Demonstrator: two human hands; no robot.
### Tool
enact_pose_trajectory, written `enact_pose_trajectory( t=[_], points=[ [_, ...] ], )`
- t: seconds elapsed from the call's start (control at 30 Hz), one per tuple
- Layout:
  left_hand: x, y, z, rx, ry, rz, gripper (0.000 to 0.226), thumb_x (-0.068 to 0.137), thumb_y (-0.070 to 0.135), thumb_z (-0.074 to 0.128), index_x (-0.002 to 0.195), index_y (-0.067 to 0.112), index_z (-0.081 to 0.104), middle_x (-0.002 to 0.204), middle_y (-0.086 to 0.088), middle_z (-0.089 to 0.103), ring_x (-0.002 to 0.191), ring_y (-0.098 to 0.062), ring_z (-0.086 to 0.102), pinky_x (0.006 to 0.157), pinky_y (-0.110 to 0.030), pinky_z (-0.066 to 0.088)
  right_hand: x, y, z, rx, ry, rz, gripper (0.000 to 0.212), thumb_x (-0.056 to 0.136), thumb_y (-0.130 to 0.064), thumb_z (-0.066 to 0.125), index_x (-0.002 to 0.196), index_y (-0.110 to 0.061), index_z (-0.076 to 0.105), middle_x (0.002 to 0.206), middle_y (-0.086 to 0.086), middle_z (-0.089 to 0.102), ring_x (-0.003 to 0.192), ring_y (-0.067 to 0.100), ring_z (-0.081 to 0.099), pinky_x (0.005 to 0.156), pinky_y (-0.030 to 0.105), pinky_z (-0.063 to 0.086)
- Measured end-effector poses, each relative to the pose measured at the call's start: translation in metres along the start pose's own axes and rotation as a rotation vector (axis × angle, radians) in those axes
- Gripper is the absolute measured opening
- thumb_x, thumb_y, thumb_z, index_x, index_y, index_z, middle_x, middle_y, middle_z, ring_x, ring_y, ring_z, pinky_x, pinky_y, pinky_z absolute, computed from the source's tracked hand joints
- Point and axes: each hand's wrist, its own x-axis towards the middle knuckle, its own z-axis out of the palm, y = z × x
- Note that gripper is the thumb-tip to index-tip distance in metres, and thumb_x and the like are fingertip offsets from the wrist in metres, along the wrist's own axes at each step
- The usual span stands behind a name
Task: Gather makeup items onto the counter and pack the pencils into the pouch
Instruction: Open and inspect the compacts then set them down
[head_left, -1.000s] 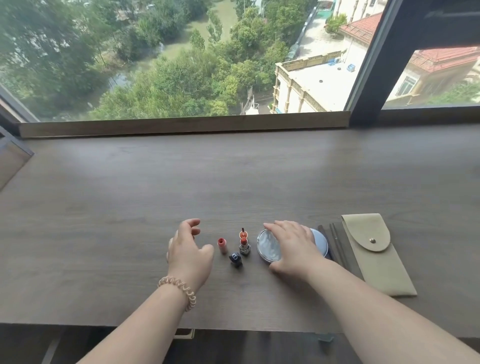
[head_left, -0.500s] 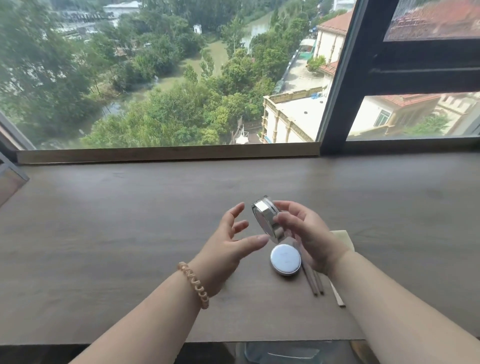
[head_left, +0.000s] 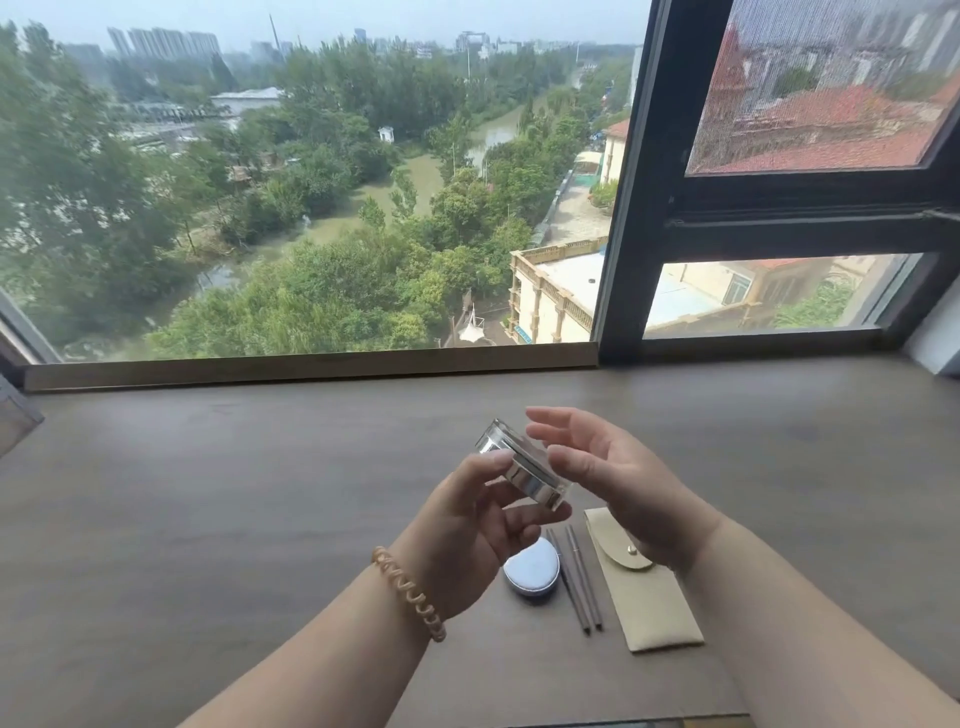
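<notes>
Above the counter (head_left: 208, 493), left hand (head_left: 467, 530) pinches tilted silver compact (head_left: 524, 465); right hand (head_left: 613, 478) spread just beside. Below grip: blue lid (head_left: 532, 571), pencils (head_left: 579, 582), pouch (head_left: 649, 597).

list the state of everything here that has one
silver compact: held above the counter, tilted, gripped by the left hand
right hand: open, beside the silver compact
blue round puff: lying flat on the counter
pencils: two, side by side on the counter, outside the pouch
pouch: flat on the counter, flap down
</notes>
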Motion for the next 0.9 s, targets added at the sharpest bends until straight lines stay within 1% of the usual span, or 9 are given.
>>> enact_pose_trajectory(
  t=[0.1,0.2,0.3,0.47,0.57,0.6,0.67,0.77,0.9],
  points=[
    [-0.003,-0.001,0.006,-0.037,-0.052,-0.018,0.051,0.069,0.041,0.064,0.112,0.014,0.062,0.094,-0.012,0.065,0.082,-0.029,0.069,0.064,-0.026,0.044,-0.003,-0.004,-0.001,-0.008,0.01,-0.025,0.063,0.06,-0.052,0.071,0.118,-0.03,0.061,0.12,0.003,0.064,0.108,0.013,0.063,0.089,0.032,0.051],
    [-0.006,-0.001,0.01,-0.052,-0.071,-0.049,0.063,0.072,0.046,0.06,0.123,0.008,0.057,0.1,-0.016,0.061,0.079,-0.028,0.069,0.062,-0.026,0.046,-0.004,-0.009,0.001,-0.018,0.059,-0.048,0.065,0.056,-0.057,0.069,0.113,-0.025,0.064,0.111,0.004,0.068,0.1,0.015,0.067,0.084,0.035,0.054],
    [-0.009,-0.001,0.011,-0.033,-0.078,-0.084,0.073,0.077,0.052,0.052,0.131,0.003,0.05,0.103,-0.021,0.061,0.07,-0.023,0.068,0.061,-0.027,0.046,-0.005,-0.01,0.004,-0.017,0.033,-0.051,0.069,0.054,-0.062,0.068,0.112,-0.025,0.064,0.109,0.008,0.067,0.098,0.024,0.066,0.079,0.04,0.054],
    [-0.012,0.001,0.008,-0.105,-0.149,-0.119,0.074,0.07,0.067,0.047,0.108,0.006,0.067,0.086,-0.018,0.066,0.055,-0.015,0.058,0.06,-0.025,0.043,-0.008,-0.008,0.004,0.004,-0.077,-0.052,0.065,0.057,-0.051,0.07,0.119,-0.034,0.06,0.12,0.001,0.063,0.114,0.019,0.058,0.09,0.035,0.048],
    [-0.013,-0.001,0.008,-0.056,-0.102,-0.128,0.083,0.075,0.074,0.04,0.12,0.006,0.06,0.093,-0.017,0.066,0.068,-0.02,0.065,0.063,-0.028,0.047,-0.009,-0.008,0.006,0.067,-0.086,-0.056,0.063,0.058,-0.039,0.074,0.118,-0.024,0.062,0.114,0.009,0.067,0.104,0.024,0.065,0.081,0.035,0.054],
    [-0.014,-0.002,0.008,-0.033,-0.076,-0.105,0.082,0.075,0.074,0.044,0.123,0.009,0.058,0.098,-0.015,0.066,0.077,-0.024,0.066,0.065,-0.029,0.05,-0.008,-0.007,0.007,0.063,-0.059,-0.057,0.061,0.058,-0.038,0.075,0.116,-0.023,0.063,0.111,0.01,0.069,0.102,0.024,0.066,0.083,0.035,0.055],
    [-0.013,-0.006,0.007,0.011,0.0,-0.009,0.077,0.07,0.065,0.062,0.128,0.015,0.054,0.11,-0.011,0.066,0.091,-0.03,0.064,0.074,-0.033,0.053,-0.007,-0.004,0.009,0.04,-0.008,-0.054,0.058,0.057,-0.04,0.077,0.111,-0.023,0.066,0.107,0.01,0.071,0.102,0.024,0.066,0.089,0.039,0.054],
    [-0.013,-0.01,0.005,-0.01,0.082,0.093,0.088,0.058,0.034,0.085,0.133,0.016,0.044,0.113,-0.015,0.066,0.089,-0.031,0.066,0.077,-0.034,0.055,-0.007,0.003,0.011,0.076,0.007,-0.035,0.053,0.059,-0.038,0.079,0.108,-0.021,0.067,0.107,0.01,0.071,0.103,0.025,0.066,0.089,0.036,0.053],
    [-0.013,-0.012,0.004,-0.125,0.091,0.147,0.097,0.052,0.029,0.092,0.135,0.013,0.043,0.113,-0.017,0.066,0.088,-0.03,0.067,0.077,-0.033,0.057,-0.006,0.004,0.016,0.086,-0.003,-0.044,0.048,0.067,-0.028,0.076,0.113,-0.018,0.065,0.109,0.003,0.072,0.105,0.018,0.066,0.087,0.028,0.053]
  ],
)
